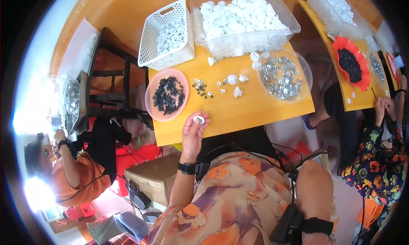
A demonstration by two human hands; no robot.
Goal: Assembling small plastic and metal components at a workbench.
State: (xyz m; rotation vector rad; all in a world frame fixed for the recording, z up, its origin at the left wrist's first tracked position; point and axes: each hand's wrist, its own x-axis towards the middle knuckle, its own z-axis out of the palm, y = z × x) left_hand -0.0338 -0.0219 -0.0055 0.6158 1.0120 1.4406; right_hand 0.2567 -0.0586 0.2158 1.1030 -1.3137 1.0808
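My left hand point(194, 134) is raised at the table's near edge, its fingers closed on a small white round plastic piece point(199, 120). The pink bowl point(185, 84) beside it, to the left, holds small black parts point(168, 98). Beyond the hand, a little heap of small dark and metallic parts point(199, 86) and several loose white plastic pieces point(237, 91) lie on the yellow table point(238, 115). A clear round bowl point(307, 81) of shiny metal parts point(281, 77) stands at the right. My right arm point(315, 189) hangs at my side; its hand is out of view.
At the back of the table stand a white perforated basket point(147, 49) and a clear bin point(247, 42), both with white pieces. Another table point(328, 53) at the right bears a red bowl point(362, 74). Two people point(72, 172) work nearby, left and right. Cables point(238, 149) cross my lap.
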